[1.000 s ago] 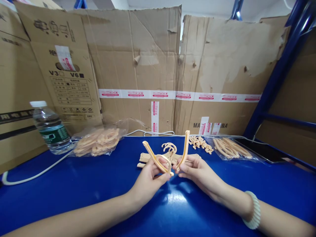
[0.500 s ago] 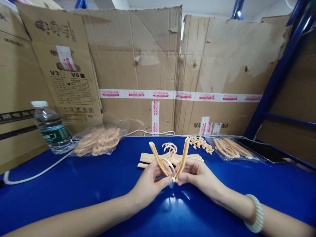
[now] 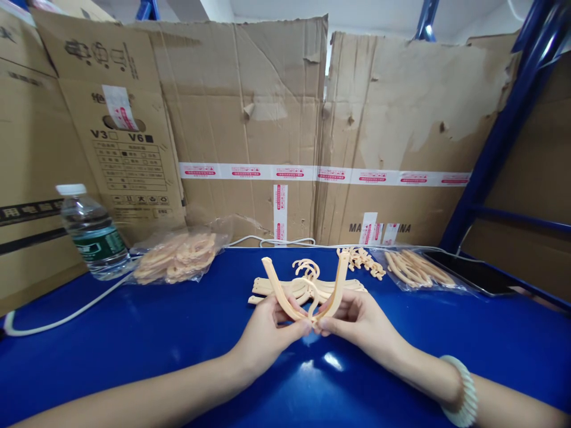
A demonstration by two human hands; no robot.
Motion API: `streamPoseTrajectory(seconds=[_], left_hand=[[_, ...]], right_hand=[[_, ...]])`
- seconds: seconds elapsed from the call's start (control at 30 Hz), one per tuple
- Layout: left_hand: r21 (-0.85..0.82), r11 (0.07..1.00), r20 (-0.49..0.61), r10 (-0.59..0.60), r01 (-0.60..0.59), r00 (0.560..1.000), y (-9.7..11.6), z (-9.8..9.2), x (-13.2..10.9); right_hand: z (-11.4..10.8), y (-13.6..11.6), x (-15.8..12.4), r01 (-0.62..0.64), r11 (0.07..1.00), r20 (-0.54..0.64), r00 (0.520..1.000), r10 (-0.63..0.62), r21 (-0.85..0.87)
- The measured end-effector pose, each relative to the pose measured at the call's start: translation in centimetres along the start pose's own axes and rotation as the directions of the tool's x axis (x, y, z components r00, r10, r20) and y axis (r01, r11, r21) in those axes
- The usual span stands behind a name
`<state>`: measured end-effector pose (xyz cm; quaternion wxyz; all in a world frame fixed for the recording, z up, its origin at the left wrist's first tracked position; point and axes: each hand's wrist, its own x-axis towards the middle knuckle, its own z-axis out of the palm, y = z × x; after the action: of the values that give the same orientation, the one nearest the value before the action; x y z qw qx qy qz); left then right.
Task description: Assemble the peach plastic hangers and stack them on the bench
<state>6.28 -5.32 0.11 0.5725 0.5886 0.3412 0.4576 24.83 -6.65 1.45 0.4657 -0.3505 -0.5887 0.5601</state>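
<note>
Between my hands is a cream plastic folding hanger [image 3: 335,284], its two arms pointing up in a wide V and its hook at the middle near the joint. My left hand [image 3: 276,327] pinches the left arm close to the joint, thumb in front. The right arm is gripped the same way by my right hand [image 3: 357,318], and the thumbs nearly meet. My fingers partly hide the joint. Just behind lies a stack of similar hangers [image 3: 267,287], hooks pointing away from me.
Small cream pieces [image 3: 363,261] lie behind on the blue table [image 3: 178,356]. Bagged parts sit left [image 3: 176,258] and right [image 3: 417,267]. A water bottle [image 3: 96,235] stands at left, a dark tablet-like device [image 3: 468,273] at right. Cardboard [image 3: 241,119] walls the back.
The hanger's arms have spread wider apart and turned, and its hook now stands more upright between them. Both hands keep their grip in nearly the same place.
</note>
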Motion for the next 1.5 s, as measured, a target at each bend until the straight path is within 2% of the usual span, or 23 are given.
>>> streamPoseTrajectory(seconds=[0.17,0.27,0.4,0.57,0.63,0.7,0.73,0.8,0.87,0.93,1.03,1.13,1.2,1.27,1.37,1.5], left_hand=[[-0.064,0.998,0.003,-0.018,0.019,1.000,0.2,0.2,-0.2],[-0.105,0.993,-0.041,-0.053,0.049,0.998,0.6,0.1,-0.1],[-0.150,0.987,-0.081,-0.075,0.063,0.994,1.9,-1.2,0.9],[-0.103,0.993,-0.095,-0.067,0.057,0.993,4.5,-5.1,3.3],[-0.071,0.996,-0.080,-0.067,0.062,0.995,5.5,-6.9,4.0],[0.040,0.997,-0.029,-0.061,0.062,0.998,6.2,-8.3,4.5],[0.183,0.983,0.025,-0.036,0.031,0.999,6.4,-8.9,4.7],[0.440,0.896,0.140,0.003,-0.065,0.990,6.5,-9.7,4.9],[0.593,0.789,0.243,0.015,-0.161,0.970,6.5,-9.9,4.8],[0.703,0.653,0.351,0.024,-0.281,0.936,6.4,-9.7,4.5],[0.808,0.330,0.518,-0.001,-0.489,0.855,6.2,-8.9,3.8],[0.821,0.097,0.565,0.005,-0.563,0.825,6.1,-7.6,3.2],[0.821,-0.013,0.570,0.052,-0.571,0.820,5.7,-6.6,2.7],[0.824,-0.044,0.567,0.096,-0.565,0.818,5.1,-5.5,2.2],[0.829,0.007,0.554,0.129,-0.559,0.822,3.5,-4.5,1.3],[0.878,0.038,0.475,0.044,-0.477,0.879,1.7,-4.7,1.0]], right_hand=[[0.6,0.2,0.1,-0.026,0.999,-0.057,0.998,0.025,-0.020],[0.3,0.1,0.3,-0.002,0.997,-0.107,0.994,-0.006,-0.072],[-2.4,-0.8,0.8,0.061,0.994,-0.172,0.982,-0.076,-0.095],[-6.9,-2.6,1.8,0.098,0.957,-0.155,0.977,-0.144,-0.271],[-8.0,-3.1,2.1,0.143,0.874,-0.070,0.978,-0.198,-0.464],[-8.6,-3.5,2.2,0.222,0.685,0.076,0.969,-0.237,-0.694],[-8.8,-3.6,2.1,0.266,0.571,0.150,0.958,-0.243,-0.777],[-9.2,-3.7,2.1,0.339,0.398,0.264,0.936,-0.232,-0.852],[-9.4,-3.8,1.9,0.382,0.328,0.328,0.921,-0.211,-0.864],[-9.6,-3.8,1.8,0.387,0.306,0.351,0.921,-0.167,-0.870],[-9.5,-3.9,1.6,0.343,0.300,0.337,0.939,-0.074,-0.890],[-9.1,-4.0,1.4,0.303,0.309,0.322,0.947,0.011,-0.902],[-8.7,-4.0,1.3,0.286,0.305,0.313,0.949,0.043,-0.909],[-8.3,-4.1,1.2,0.263,0.293,0.283,0.959,0.029,-0.919],[-7.4,-3.9,0.9,0.233,0.309,0.238,0.971,-0.021,-0.922],[-6.5,-3.3,0.7,0.252,0.328,0.257,0.966,-0.028,-0.911]])
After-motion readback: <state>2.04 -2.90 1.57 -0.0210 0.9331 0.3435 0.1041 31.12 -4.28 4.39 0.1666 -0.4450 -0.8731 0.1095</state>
